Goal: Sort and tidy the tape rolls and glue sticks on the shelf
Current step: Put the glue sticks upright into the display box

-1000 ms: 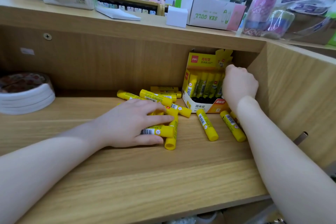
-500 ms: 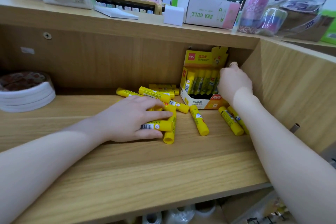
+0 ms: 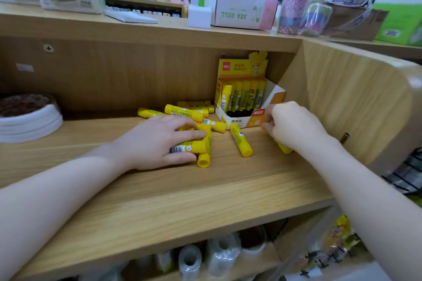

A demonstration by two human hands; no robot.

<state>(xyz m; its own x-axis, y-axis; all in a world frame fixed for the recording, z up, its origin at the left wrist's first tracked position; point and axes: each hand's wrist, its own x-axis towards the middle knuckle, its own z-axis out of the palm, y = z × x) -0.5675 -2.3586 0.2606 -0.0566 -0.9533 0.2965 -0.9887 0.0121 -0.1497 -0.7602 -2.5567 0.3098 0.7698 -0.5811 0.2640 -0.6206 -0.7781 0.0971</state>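
Note:
Several yellow glue sticks (image 3: 241, 141) lie scattered on the middle wooden shelf (image 3: 205, 191). At the back right stands an open yellow display box (image 3: 239, 121), tilted, with more sticks upright inside. My left hand (image 3: 157, 141) lies palm down on the pile, with one glue stick (image 3: 189, 149) held between thumb and forefinger. In front of the box's right corner, my right hand (image 3: 294, 128) is curled over another glue stick (image 3: 284, 149); only that stick's yellow end shows below the hand.
A stack of white tape rolls (image 3: 29, 121) sits at the shelf's left end. Clear tape rolls (image 3: 189, 260) fill the shelf below. On the top shelf stand wrapped patterned tape rolls (image 3: 294, 11), a cardboard box (image 3: 237, 10) and other packs. The cabinet's side wall (image 3: 347, 102) rises close on the right.
My right hand has come down from the top of the display box to the shelf in front of it and curled over a stick. My left hand has stayed on the pile.

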